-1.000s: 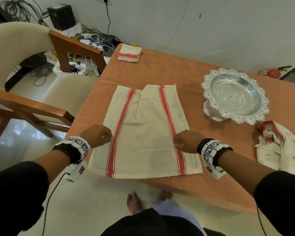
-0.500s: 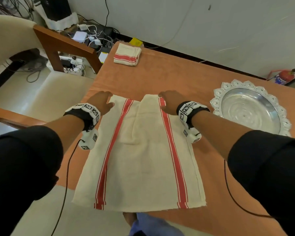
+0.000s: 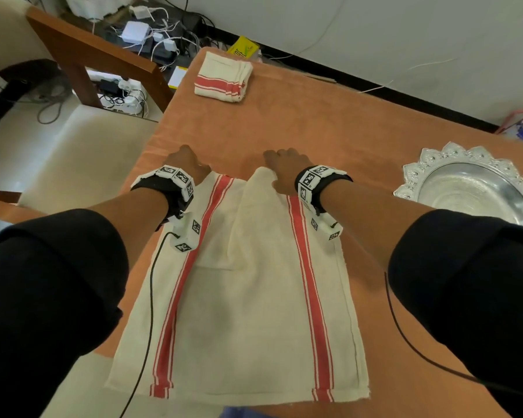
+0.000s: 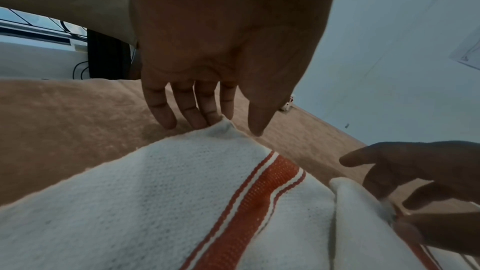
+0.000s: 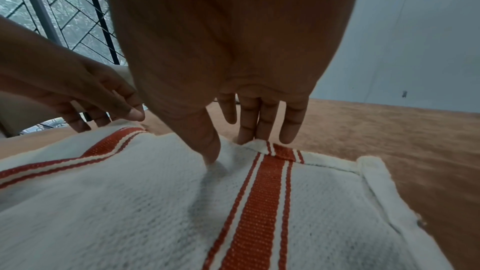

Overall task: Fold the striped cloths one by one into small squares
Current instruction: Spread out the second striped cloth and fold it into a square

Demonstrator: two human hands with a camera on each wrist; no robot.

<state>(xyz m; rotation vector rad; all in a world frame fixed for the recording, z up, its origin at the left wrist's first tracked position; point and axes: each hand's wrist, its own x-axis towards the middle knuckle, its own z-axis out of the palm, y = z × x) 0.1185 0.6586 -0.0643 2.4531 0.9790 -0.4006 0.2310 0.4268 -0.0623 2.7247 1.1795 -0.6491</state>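
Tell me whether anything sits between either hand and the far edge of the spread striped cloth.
Nothing visible does. The left hand has its fingertips right at the far left corner of the spread cloth, and the right hand already touches the far edge, thumb on the fabric. Only bare orange table cover lies around them.

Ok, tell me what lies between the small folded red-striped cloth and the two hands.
Only bare orange tablecloth between the folded red-striped cloth and the left hand and right hand, seen in the head view.
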